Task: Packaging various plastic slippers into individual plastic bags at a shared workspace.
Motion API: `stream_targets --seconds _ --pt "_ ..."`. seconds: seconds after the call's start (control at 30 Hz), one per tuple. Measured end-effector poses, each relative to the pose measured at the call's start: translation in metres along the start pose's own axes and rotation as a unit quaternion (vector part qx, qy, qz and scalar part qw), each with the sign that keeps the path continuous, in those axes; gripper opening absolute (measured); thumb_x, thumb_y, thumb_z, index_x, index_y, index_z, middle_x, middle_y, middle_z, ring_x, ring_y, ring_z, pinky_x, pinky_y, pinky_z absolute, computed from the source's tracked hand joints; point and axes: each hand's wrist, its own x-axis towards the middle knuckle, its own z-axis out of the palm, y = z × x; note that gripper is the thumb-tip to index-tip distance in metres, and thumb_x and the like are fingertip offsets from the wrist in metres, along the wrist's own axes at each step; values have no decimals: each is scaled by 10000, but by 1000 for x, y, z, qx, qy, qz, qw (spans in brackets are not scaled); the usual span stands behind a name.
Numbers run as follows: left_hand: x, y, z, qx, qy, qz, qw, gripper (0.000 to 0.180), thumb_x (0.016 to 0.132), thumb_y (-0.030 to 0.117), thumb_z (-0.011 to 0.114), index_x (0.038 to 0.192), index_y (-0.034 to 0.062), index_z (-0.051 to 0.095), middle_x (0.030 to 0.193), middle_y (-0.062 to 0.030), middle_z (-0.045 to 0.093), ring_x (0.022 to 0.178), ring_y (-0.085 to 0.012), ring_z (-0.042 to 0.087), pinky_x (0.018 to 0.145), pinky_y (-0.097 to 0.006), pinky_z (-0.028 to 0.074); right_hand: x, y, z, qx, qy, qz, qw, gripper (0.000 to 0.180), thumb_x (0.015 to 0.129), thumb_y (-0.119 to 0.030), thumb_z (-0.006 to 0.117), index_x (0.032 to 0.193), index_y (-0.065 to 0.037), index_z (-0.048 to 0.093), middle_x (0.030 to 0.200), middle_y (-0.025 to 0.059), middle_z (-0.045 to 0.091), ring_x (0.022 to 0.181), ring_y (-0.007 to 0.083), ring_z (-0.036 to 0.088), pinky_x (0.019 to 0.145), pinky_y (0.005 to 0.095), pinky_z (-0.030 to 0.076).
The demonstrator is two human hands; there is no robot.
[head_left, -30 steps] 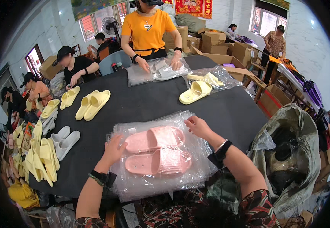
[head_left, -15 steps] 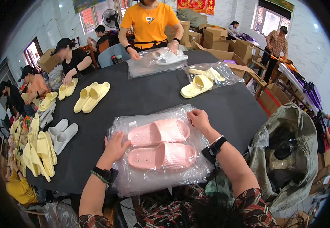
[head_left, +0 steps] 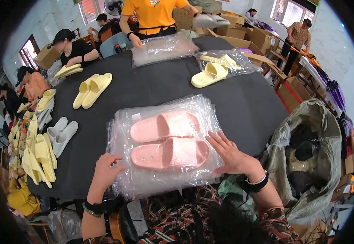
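A pair of pink slippers lies side by side in a clear plastic bag, on a stack of clear plastic bags in front of me. My left hand is at the stack's lower left edge, fingers loosely bent and thumb apart, with nothing seen between them. Spread and slightly raised fingers show on my right hand, beside the bag's right edge near the slippers' toe ends. Whether its fingertips touch the film I cannot tell.
Yellow slippers, white slippers and a yellow heap line the black table's left side. A bagged yellow pair lies far right. Across, a person in orange holds white slippers. A big sack stands right.
My right hand has left the bag's upper right corner and come down its right side, fingers spreading. My left hand has moved down and left. The person opposite has lifted white slippers off their bags.
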Motion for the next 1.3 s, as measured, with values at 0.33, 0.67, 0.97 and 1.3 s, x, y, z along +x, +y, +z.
stream_targets --seconds 0.33,0.67,0.97,1.3 --pt "-133 30 -77 68 -372 -240 894 356 819 251 751 1076 15 676 1053 -157 670 983 -279 635 854 -414 490 -154 -27 -50 -24 -72 112 991 729 827 -252 760 1434 -31 423 1395 205 519 1270 387 510 1021 464 440" --pt "-79 53 -118 271 -528 -162 789 566 925 445 629 1354 80 572 1262 -216 626 1140 -405 594 976 -553 458 -222 9 -159 -121 38 162 979 605 777 -127 782 1328 -27 553 1155 150 671 1041 304 657 899 407 539" --pt "-20 82 -86 325 -560 -108 754 572 926 452 624 1361 85 568 1279 -215 616 1159 -407 582 984 -564 447 -302 15 -115 -97 49 260 959 568 788 -137 774 1302 -25 560 1129 150 673 1030 308 659 886 409 542" --pt "-19 93 -70 328 -571 -137 740 578 927 460 617 1369 90 564 1298 -215 606 1180 -410 570 993 -577 436 -306 24 -103 -107 21 270 957 523 802 -150 763 1270 -22 569 1096 149 676 1017 314 663 869 411 545"
